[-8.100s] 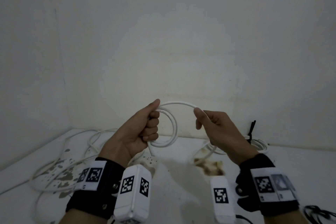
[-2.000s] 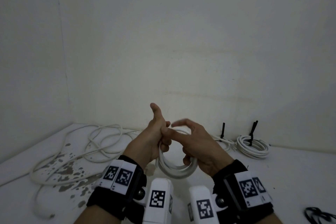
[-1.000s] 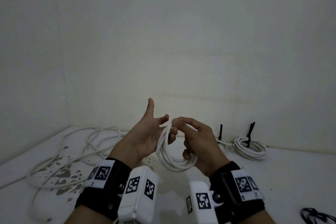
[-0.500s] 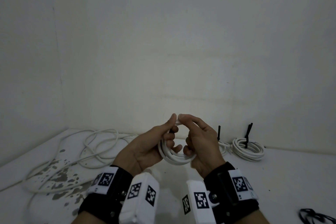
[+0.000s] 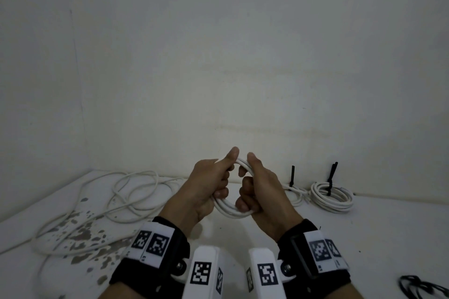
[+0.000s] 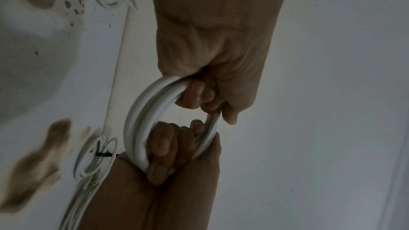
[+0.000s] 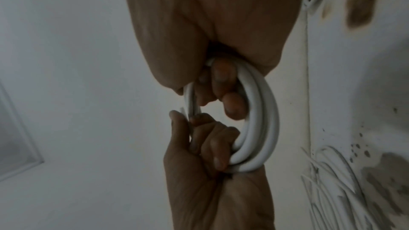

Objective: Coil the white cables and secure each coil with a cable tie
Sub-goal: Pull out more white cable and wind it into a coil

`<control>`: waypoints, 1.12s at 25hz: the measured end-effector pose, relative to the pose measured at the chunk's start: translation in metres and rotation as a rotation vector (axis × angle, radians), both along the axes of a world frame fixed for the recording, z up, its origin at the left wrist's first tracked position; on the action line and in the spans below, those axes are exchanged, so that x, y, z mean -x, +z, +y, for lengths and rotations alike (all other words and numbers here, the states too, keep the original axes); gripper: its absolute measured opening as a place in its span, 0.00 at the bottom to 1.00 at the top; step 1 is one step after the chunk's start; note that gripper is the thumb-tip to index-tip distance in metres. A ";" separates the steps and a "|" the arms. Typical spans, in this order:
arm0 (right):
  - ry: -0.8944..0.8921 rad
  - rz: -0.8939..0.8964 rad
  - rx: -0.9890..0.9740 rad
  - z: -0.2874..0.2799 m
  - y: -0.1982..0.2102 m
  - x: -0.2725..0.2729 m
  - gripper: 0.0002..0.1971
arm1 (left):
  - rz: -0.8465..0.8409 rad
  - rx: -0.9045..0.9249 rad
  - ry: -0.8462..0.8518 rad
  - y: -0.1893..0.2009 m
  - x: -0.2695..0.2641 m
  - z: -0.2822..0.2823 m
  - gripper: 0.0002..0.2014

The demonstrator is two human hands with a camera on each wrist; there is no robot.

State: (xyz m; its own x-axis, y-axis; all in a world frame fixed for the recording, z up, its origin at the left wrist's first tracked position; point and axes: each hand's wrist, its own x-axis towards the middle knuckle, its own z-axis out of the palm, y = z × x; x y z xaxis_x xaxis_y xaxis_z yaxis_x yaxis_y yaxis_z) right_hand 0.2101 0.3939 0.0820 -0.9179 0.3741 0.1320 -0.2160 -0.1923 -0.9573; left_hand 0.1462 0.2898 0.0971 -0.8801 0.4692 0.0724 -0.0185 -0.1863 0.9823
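A small coil of white cable (image 5: 228, 209) hangs in the air above the table, held between both hands. My left hand (image 5: 209, 187) grips its left side with the fingers curled through the loop and the thumb on top. My right hand (image 5: 260, 189) grips the right side the same way. In the left wrist view the coil (image 6: 139, 120) runs from my left hand's fingers (image 6: 194, 93) down to my right hand's fingers (image 6: 163, 144). The right wrist view shows several turns of the coil (image 7: 263, 120) side by side. No cable tie is on this coil.
Loose white cables (image 5: 131, 192) sprawl over the stained white table (image 5: 82, 233) at the left. A tied coil (image 5: 332, 198) with an upright black tie (image 5: 331, 176) lies at the back right, and a second tied bundle (image 5: 295, 195) lies beside it. Spare black ties (image 5: 422, 286) lie at the front right.
A second ago my left hand was spread open beside the coil while my right pinched its top. Both hands now grip the coil on opposite sides, a little lower and closer together.
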 end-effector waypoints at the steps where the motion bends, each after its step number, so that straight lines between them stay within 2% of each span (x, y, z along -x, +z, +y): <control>1: 0.017 -0.010 -0.010 0.002 0.000 -0.001 0.22 | 0.000 0.009 -0.011 0.000 0.000 -0.002 0.21; 3: 0.056 -0.057 -0.036 0.010 0.003 -0.002 0.20 | 0.010 0.053 -0.064 0.002 -0.001 -0.003 0.22; 6: 0.133 -0.200 -0.064 0.026 0.013 -0.009 0.21 | 0.087 0.228 -0.113 0.004 -0.008 -0.003 0.28; 10: 0.155 -0.328 0.007 0.025 0.022 -0.014 0.33 | 0.173 0.324 -0.136 -0.001 -0.014 0.002 0.32; 12: 0.104 -0.329 -0.098 0.022 0.020 -0.015 0.35 | 0.173 0.346 -0.156 -0.002 -0.014 0.004 0.32; 15: 0.013 -0.286 -0.275 0.017 0.013 -0.013 0.34 | 0.142 0.350 -0.142 0.000 -0.014 0.003 0.32; 18: 0.013 -0.207 -0.281 0.016 0.011 -0.011 0.32 | 0.144 0.336 -0.120 0.002 -0.008 0.001 0.32; 23: 0.011 -0.209 -0.197 0.017 0.013 -0.011 0.30 | 0.142 0.334 -0.112 0.000 0.000 -0.002 0.32; 25: 0.007 -0.236 -0.142 0.016 0.013 -0.012 0.29 | 0.103 0.319 -0.168 -0.002 0.000 -0.005 0.30; 28: -0.031 -0.247 -0.120 0.020 0.013 -0.013 0.29 | -0.065 0.201 -0.405 -0.005 -0.003 -0.008 0.28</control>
